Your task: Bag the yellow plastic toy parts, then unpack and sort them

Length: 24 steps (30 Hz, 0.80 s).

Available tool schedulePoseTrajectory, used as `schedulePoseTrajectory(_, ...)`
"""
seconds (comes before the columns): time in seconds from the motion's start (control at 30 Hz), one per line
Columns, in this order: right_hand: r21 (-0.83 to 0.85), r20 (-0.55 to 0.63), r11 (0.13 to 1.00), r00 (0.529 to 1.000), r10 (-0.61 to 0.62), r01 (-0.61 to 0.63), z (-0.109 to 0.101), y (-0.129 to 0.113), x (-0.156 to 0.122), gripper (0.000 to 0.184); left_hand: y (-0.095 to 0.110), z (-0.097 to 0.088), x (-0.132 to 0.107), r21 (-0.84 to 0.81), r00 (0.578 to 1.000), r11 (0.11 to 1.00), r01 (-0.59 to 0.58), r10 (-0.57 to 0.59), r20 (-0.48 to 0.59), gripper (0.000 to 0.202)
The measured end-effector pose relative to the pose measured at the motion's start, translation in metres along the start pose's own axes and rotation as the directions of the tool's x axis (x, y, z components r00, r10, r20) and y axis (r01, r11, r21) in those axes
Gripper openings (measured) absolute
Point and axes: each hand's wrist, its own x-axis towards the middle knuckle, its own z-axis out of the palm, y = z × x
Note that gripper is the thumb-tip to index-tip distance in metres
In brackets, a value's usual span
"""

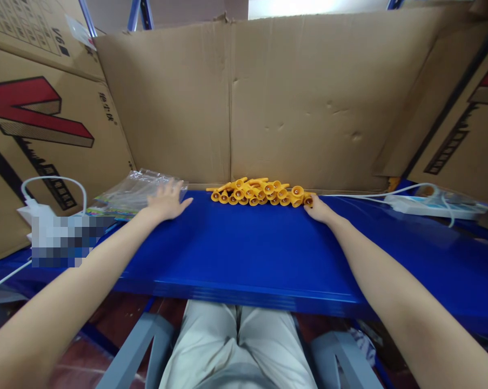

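Observation:
Several yellow trumpet-shaped pieces point(249, 193) lie in a stacked row along the back of the blue table, their flared ends toward me. At the right end of this row, my right hand point(319, 208) has its fingers closed about the outermost piece, partly hiding it. My left hand point(165, 202) rests with fingers spread on clear plastic bags point(132, 190) at the back left. Colourful printed edges show below the bags.
Cardboard point(300, 102) walls stand behind the blue table point(235, 248) and on both sides. A white power strip point(434, 207) with cables lies at the right. A white cable point(55, 178) loops above a blurred-out item at the left. Grey chair armrests point(345, 356) flank my legs.

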Motion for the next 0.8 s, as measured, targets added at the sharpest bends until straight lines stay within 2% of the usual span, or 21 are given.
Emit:
schedulePoseTrajectory(0.1,-0.028,0.053,0.998,0.997,0.065,-0.063,-0.005,-0.007,-0.004,0.057,-0.034,0.009,-0.014,-0.022,0.986,0.986,0.163,-0.164,-0.031,0.077)
schedulePoseTrajectory(0.17,-0.027,0.064,0.998,0.996,0.063,-0.061,-0.007,-0.010,-0.006,0.055,-0.054,0.015,-0.019,-0.057,0.971,0.972,0.229,-0.231,-0.051,0.080)
schedulePoseTrajectory(0.3,-0.037,0.070,0.997,0.995,0.076,-0.074,-0.010,-0.013,-0.008,0.055,-0.077,0.024,-0.019,-0.122,0.944,0.940,0.319,-0.327,-0.051,0.085)
schedulePoseTrajectory(0.4,-0.052,0.077,0.995,0.993,0.086,-0.082,-0.010,-0.013,-0.009,0.056,-0.080,0.024,-0.020,-0.120,0.935,0.932,0.342,-0.351,-0.055,0.086)
schedulePoseTrajectory(0.5,-0.060,0.081,0.996,0.994,0.075,-0.070,-0.011,-0.013,-0.010,0.055,-0.076,0.021,-0.026,-0.059,0.941,0.944,0.324,-0.328,-0.080,0.083)
schedulePoseTrajectory(0.57,-0.063,0.082,0.996,0.994,0.075,-0.070,-0.011,-0.014,-0.010,0.055,-0.074,0.020,-0.030,-0.031,0.944,0.946,0.324,-0.325,-0.060,0.083)
schedulePoseTrajectory(0.67,-0.065,0.086,0.995,0.993,0.086,-0.080,-0.012,-0.015,-0.010,0.055,-0.076,0.022,-0.031,-0.046,0.942,0.941,0.335,-0.335,-0.004,0.086)
schedulePoseTrajectory(0.8,-0.074,0.093,0.994,0.992,0.090,-0.084,-0.012,-0.017,-0.011,0.055,-0.088,0.031,-0.022,-0.097,0.940,0.936,0.339,-0.340,0.002,0.089)
